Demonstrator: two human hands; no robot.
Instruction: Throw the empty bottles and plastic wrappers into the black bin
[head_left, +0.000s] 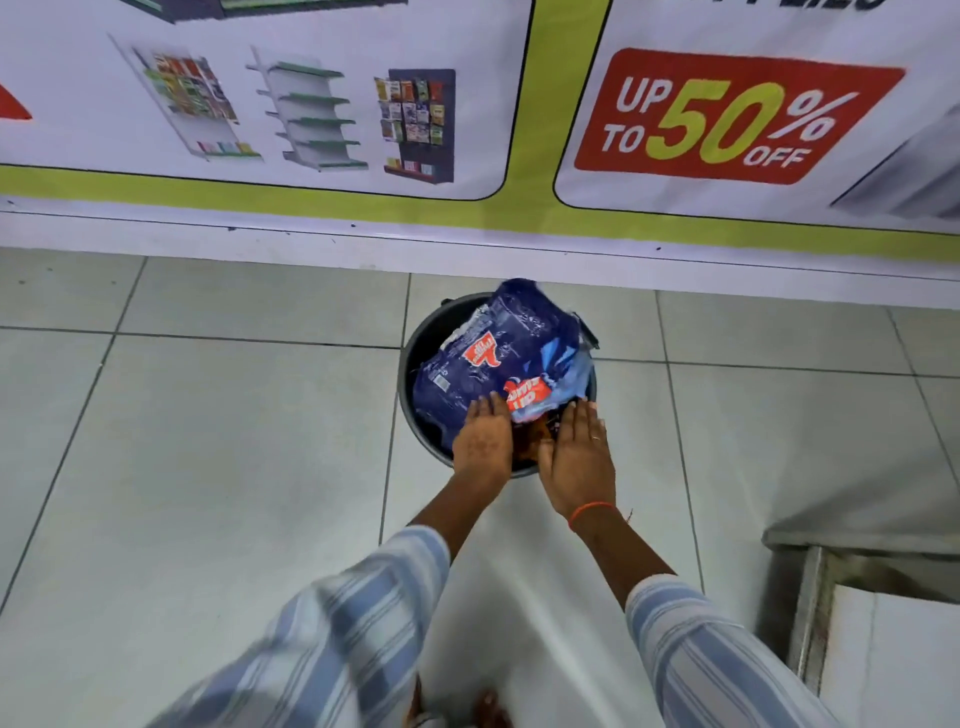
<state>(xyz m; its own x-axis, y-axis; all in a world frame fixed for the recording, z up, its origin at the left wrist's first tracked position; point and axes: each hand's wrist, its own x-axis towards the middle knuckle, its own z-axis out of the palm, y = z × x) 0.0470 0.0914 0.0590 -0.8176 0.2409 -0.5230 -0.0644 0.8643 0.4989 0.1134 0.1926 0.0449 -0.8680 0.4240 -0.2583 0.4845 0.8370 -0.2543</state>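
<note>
A round black bin (408, 364) stands on the tiled floor near the wall. A large dark blue plastic wrapper (498, 358) with red and white labels lies across its mouth and sticks up past the far rim. My left hand (482, 437) and my right hand (577, 457) are side by side over the bin's near rim, palms down and fingers straight, with the fingertips at the wrapper's near edge. Something brown shows between the hands inside the bin. No bottle is visible.
A printed banner (727, 119) with shelf pictures and a "50% OFF" sign covers the wall behind the bin. Pale floor tiles (208, 441) spread left and right. A metal-framed counter corner (852, 623) stands at the lower right.
</note>
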